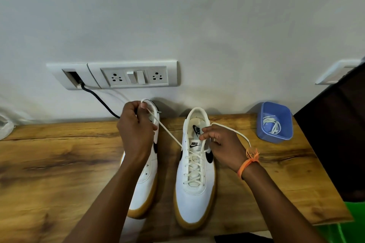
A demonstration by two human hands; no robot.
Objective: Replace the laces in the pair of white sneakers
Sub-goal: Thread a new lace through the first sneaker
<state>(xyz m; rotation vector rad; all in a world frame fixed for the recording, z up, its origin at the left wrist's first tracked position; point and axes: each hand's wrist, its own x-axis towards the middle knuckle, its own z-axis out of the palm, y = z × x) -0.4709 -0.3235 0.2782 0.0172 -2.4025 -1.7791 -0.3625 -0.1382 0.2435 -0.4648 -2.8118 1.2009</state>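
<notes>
Two white sneakers with gum soles stand side by side on the wooden table, toes toward me. The right sneaker is laced with a cream lace up to the tongue. My left hand pinches one end of that lace, pulled taut up and to the left, above the left sneaker, which it partly hides. My right hand grips the other lace end beside the right sneaker's top eyelets; the loose tail curves over my wrist.
A blue plastic tub with a coiled white lace inside stands at the back right by the wall. A socket panel with a black cable is on the wall behind. A dark object borders the table's right edge.
</notes>
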